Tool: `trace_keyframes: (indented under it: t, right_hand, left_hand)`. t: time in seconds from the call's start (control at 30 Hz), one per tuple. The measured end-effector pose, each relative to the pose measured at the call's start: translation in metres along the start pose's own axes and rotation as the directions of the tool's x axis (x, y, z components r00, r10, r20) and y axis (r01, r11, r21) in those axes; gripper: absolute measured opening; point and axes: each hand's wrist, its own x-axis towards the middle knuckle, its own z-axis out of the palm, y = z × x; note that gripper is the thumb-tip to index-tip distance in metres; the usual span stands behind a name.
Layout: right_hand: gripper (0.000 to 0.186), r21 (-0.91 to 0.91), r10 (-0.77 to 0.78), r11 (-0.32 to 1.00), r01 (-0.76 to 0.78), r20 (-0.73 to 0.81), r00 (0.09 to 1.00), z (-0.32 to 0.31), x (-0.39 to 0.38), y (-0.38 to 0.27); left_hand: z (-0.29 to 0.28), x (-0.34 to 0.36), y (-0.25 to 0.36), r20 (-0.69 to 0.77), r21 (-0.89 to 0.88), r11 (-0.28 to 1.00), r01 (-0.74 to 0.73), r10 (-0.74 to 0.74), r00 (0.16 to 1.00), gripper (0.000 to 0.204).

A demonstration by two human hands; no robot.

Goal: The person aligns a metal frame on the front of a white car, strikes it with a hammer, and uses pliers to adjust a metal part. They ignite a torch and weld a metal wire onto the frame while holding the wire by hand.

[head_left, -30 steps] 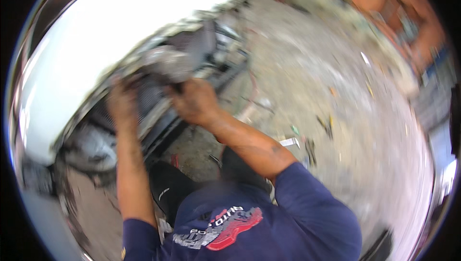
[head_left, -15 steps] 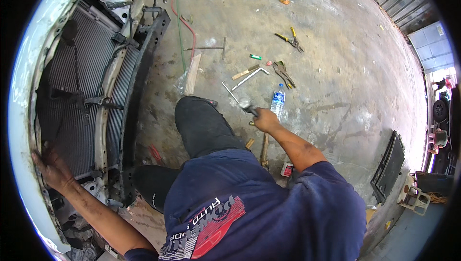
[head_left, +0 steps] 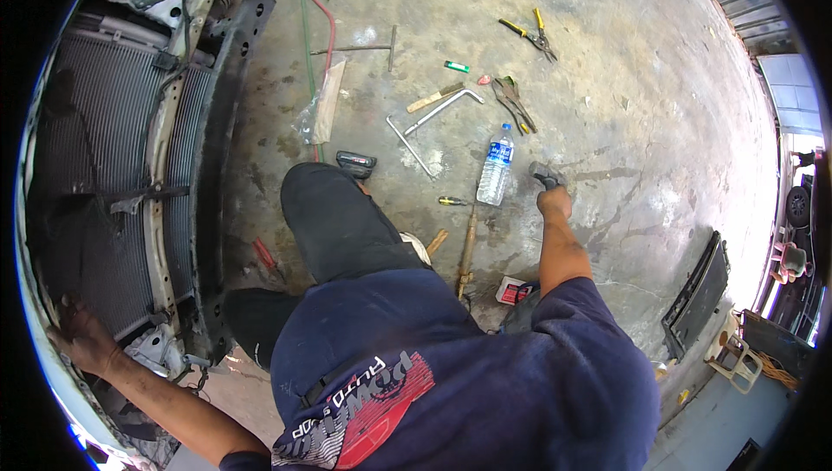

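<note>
My left hand (head_left: 88, 343) is at the car's open front, curled on the edge of the pale body panel (head_left: 45, 391), beside the radiator (head_left: 100, 137). My right hand (head_left: 555, 202) is low over the concrete floor, closed around a short dark tool (head_left: 545, 174) whose kind I cannot make out. Just left of that hand a water bottle with a blue cap (head_left: 495, 168) lies on the floor. A screwdriver with a yellow and black handle (head_left: 451, 201) is by the bottle's base, near a long wooden handle (head_left: 469, 250).
Beyond the bottle lie pliers (head_left: 513, 105), yellow-handled snips (head_left: 535, 35), bent metal bars (head_left: 442, 116), a brush (head_left: 435, 97) and a T-shaped bar (head_left: 391, 48). A black block (head_left: 356, 163) is by my knee. Hoses (head_left: 322, 7) cross the floor. A black panel (head_left: 696, 298) lies right.
My right hand has moved right with the dark tool, from left of the bottle to its right side. My left hand stays at the panel edge. The view has shifted slightly.
</note>
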Motion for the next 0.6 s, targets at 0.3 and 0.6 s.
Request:
trace_keyframes:
  t: [0.3,0.6]
  right_hand:
    - [0.042,-0.330,-0.120,0.935,0.129,0.047,0.992,0.031,0.039,0.025]
    - [0.072,-0.063,-0.564,0.826,0.560,-0.119,0.817,0.073,0.202,-0.099]
  left_hand:
    - [-0.049,0.015,0.009,0.140,0.013,0.999,0.041,-0.043,0.989,0.067]
    - [-0.019,0.000,0.025,0.078,0.330,0.941,-0.077,0.054,0.995,0.047]
